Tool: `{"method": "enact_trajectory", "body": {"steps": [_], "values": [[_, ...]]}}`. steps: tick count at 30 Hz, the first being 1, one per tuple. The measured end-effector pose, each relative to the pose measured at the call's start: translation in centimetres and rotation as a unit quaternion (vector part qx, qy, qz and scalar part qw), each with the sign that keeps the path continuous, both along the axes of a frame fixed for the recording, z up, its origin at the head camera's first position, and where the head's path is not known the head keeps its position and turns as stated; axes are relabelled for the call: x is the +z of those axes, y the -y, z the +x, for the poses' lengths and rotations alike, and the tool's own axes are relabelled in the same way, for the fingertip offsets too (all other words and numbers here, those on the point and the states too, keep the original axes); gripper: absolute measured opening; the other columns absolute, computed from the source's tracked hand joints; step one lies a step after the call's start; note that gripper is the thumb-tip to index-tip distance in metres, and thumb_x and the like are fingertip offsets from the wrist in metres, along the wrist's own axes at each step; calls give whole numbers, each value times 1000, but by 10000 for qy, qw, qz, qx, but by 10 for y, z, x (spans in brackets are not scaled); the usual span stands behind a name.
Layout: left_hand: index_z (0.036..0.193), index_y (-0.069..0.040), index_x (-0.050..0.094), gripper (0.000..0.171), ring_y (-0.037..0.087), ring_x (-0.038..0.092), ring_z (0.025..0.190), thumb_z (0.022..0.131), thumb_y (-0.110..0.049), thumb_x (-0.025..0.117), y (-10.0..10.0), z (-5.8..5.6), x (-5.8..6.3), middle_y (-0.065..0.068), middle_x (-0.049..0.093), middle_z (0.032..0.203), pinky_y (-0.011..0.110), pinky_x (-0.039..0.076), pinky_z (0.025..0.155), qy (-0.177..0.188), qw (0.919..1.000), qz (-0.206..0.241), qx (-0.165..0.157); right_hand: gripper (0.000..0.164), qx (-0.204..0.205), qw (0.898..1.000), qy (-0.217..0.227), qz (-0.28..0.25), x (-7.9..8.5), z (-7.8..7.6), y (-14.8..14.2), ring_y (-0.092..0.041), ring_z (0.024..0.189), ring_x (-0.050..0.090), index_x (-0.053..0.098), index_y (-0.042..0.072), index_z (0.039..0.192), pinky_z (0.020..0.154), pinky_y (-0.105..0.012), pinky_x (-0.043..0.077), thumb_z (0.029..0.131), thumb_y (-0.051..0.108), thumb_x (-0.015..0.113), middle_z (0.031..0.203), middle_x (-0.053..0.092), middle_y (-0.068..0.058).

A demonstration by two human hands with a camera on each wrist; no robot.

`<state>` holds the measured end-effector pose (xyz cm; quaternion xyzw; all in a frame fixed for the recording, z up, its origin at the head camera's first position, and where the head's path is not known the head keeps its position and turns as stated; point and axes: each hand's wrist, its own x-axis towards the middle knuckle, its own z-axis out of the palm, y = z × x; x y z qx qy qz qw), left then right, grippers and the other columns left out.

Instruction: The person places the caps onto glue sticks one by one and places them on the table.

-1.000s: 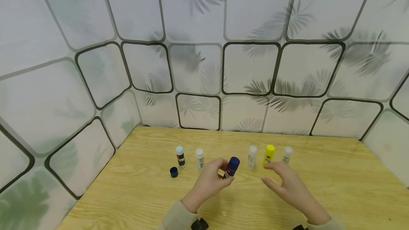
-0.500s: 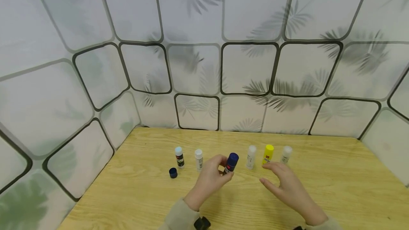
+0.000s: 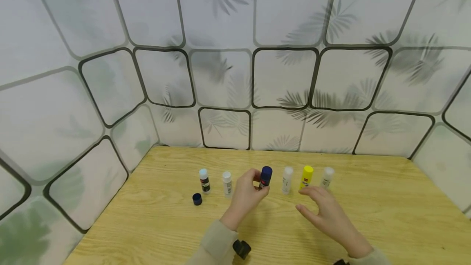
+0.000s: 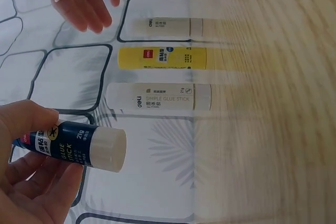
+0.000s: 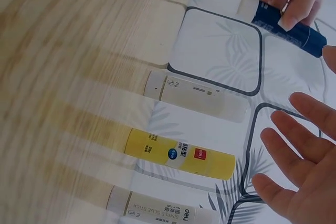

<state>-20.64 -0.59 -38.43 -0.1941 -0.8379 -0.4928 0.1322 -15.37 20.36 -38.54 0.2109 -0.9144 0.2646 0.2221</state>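
Note:
A navy glue stick (image 4: 76, 145) with a white base is gripped between the thumb and fingers of my left hand (image 3: 245, 193), its dark cap upward. The left wrist view shows the base hanging above the table. My right hand (image 3: 326, 212) is held with fingers spread and nothing in it, in front of a yellow glue stick (image 5: 180, 153). On either side of the yellow one stands a white glue stick, the left one (image 3: 287, 180) and the right one (image 3: 327, 178), the latter partly behind my right hand in the head view.
To the left of my left hand stand a white glue stick (image 3: 227, 184) and a dark-labelled stick with a pale blue top (image 3: 204, 181). A loose navy cap (image 3: 197, 199) lies in front of them. Patterned cloth (image 3: 224, 77) walls the wooden table (image 3: 165, 224) at the back and sides.
My left hand has moved forward over the table with the navy glue stick, which now stands more upright. The right hand keeps nearly the same pose, and the head view has shifted slightly.

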Motion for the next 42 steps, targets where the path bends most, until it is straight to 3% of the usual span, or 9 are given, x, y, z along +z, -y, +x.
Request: {"method": "enact_trajectory", "body": {"steps": [9, 17, 28, 35, 42], "values": [[87, -5, 56, 22, 14, 56, 78, 71, -3, 71, -19, -15, -4, 2, 58, 82, 18, 47, 59, -44, 9989, 438, 149, 30, 31, 10000, -14, -1, 0, 1, 0, -22, 93, 53, 63, 6, 100, 75, -43, 45, 75, 20, 71, 102, 59, -5], [88, -4, 58, 24, 17, 57, 78, 69, -2, 72, -32, -18, -4, 2, 59, 83, 19, 47, 60, 37, 9974, 574, 435, 30, -18, 10000, 65, 40, -3, 0, 1, -20, 91, 54, 63, 7, 100, 74, -41, 46, 75, 22, 71, 100, 59, -3], [84, -7, 58, 23, 17, 57, 75, 67, -4, 74, -34, -25, -13, 1, 59, 80, 23, 45, 59, 159, 9965, 240, 789, 29, -16, 9999, 130, 78, -3, 0, 0, -19, 90, 55, 63, 8, 99, 73, -39, 46, 77, 26, 69, 100, 59, -2], [81, -7, 56, 22, 20, 57, 74, 67, -3, 73, -30, -31, -23, 1, 59, 78, 26, 45, 59, 310, 9968, 113, 730, 28, 30, 9999, 95, 97, -3, -1, 0, -18, 90, 55, 62, 8, 99, 72, -38, 46, 77, 24, 69, 100, 59, -2], [79, -7, 55, 22, 15, 54, 69, 66, -2, 73, -27, -33, -27, 1, 56, 75, 29, 46, 61, 481, 9961, -128, 725, 27, 29, 9998, 176, 67, -4, -1, 1, -18, 89, 55, 62, 8, 98, 72, -38, 46, 77, 23, 70, 99, 58, -1]]}}
